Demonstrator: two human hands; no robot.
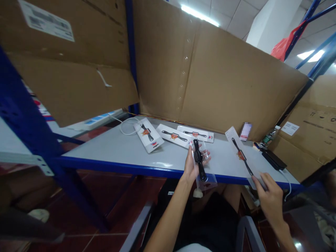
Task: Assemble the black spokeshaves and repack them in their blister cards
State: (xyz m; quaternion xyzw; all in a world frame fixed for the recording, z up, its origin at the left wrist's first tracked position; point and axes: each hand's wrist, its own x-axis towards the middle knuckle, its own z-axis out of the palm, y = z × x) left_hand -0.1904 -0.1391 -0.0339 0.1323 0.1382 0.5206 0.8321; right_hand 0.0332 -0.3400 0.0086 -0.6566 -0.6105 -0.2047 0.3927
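Note:
My left hand (193, 164) is wrapped round a clear plastic shell with a black two-handled tool (199, 159) in it, above the table's front edge. At the right, my right hand (269, 192) pinches the lower end of a long white card (232, 134), which is tilted and printed with a black tool and an orange patch. Three similar white packages lie on the table: one at the left (154, 144), one in the middle (168, 129) and one behind it (210, 135).
The grey table (105, 150) has a blue front rail. Cardboard walls (223, 77) rise behind it. At the right are a bottle (269, 138) and a black case (273, 160) with a white cable. A white cable (126, 128) loops at the left, near a blue post (56, 154).

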